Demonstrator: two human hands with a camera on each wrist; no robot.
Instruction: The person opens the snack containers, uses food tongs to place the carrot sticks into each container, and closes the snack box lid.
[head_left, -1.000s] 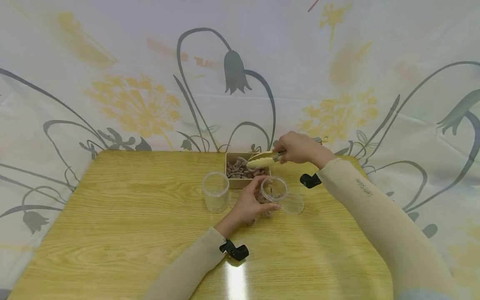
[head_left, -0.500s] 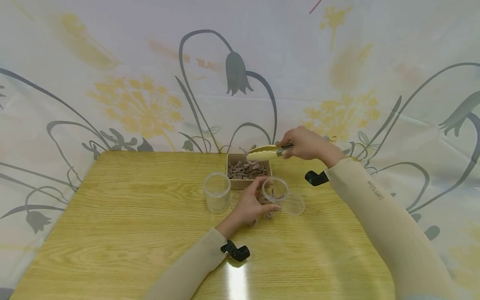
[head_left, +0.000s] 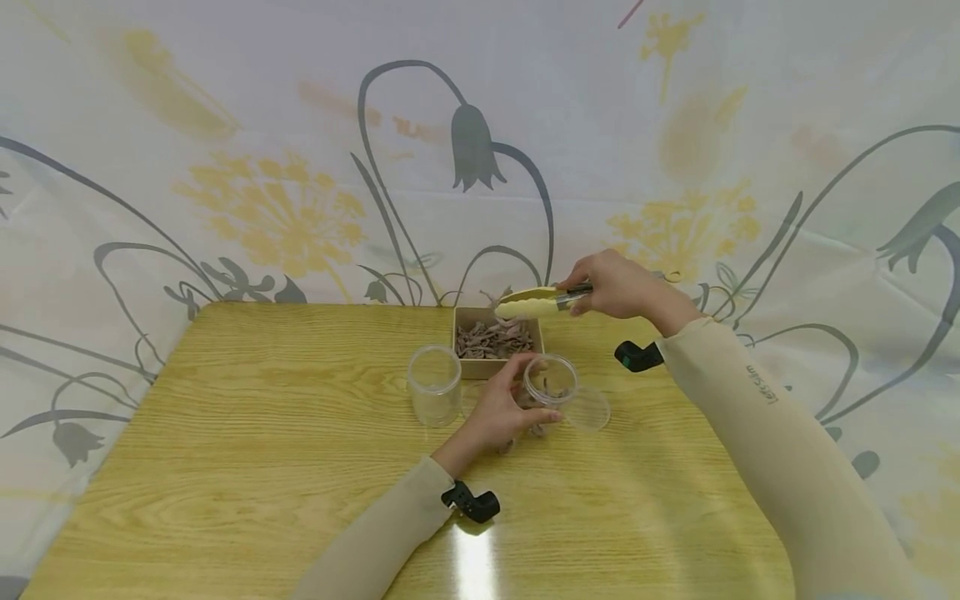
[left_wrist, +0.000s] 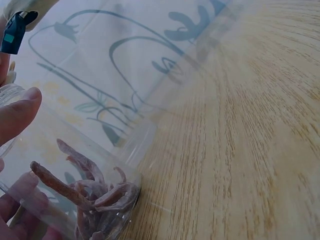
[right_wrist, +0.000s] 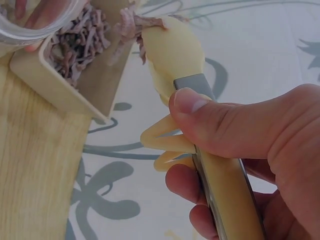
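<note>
My left hand (head_left: 498, 410) grips a clear plastic jar (head_left: 551, 380) whose mouth is uncovered. Purplish-brown dried strips (left_wrist: 100, 195) lie in its bottom, seen through the wall in the left wrist view. With my right hand (head_left: 617, 285) I hold metal tongs with cream-yellow tips (head_left: 528, 307) above a beige box (head_left: 483, 367). Between those tips several strips (right_wrist: 135, 27) are pinched, as the right wrist view shows. More strips (head_left: 495, 340) fill the box, which stands at the table's back edge behind the jar.
Left of the held jar stands a second clear jar (head_left: 435, 387), uncovered. A clear round lid (head_left: 588, 409) lies on the wooden table (head_left: 285, 467) to the right, and another lid partly shows behind my left hand. A flower-printed cloth (head_left: 300, 167) hangs behind the table.
My right hand has raised the tongs out of the box with strips between the tips, moving slightly right. My left hand and the jar have stayed in place.
</note>
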